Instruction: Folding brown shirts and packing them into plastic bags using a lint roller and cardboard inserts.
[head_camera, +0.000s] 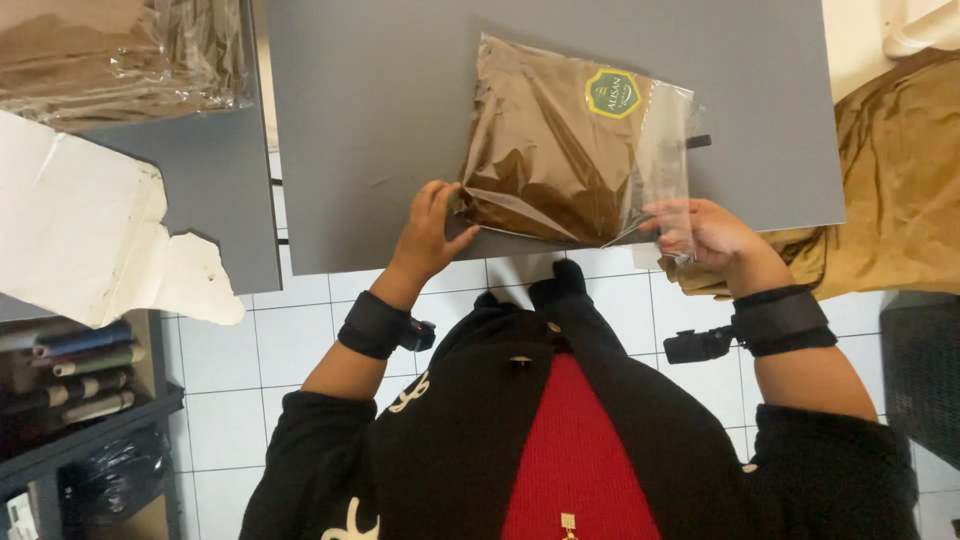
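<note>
Bagged cloth (560, 150) on table (370, 120)

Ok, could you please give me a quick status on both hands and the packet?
Left hand and right hand grip clear packet of brown fabric by near corners. Packet flat on grey table. Nothing obstructing.
</note>
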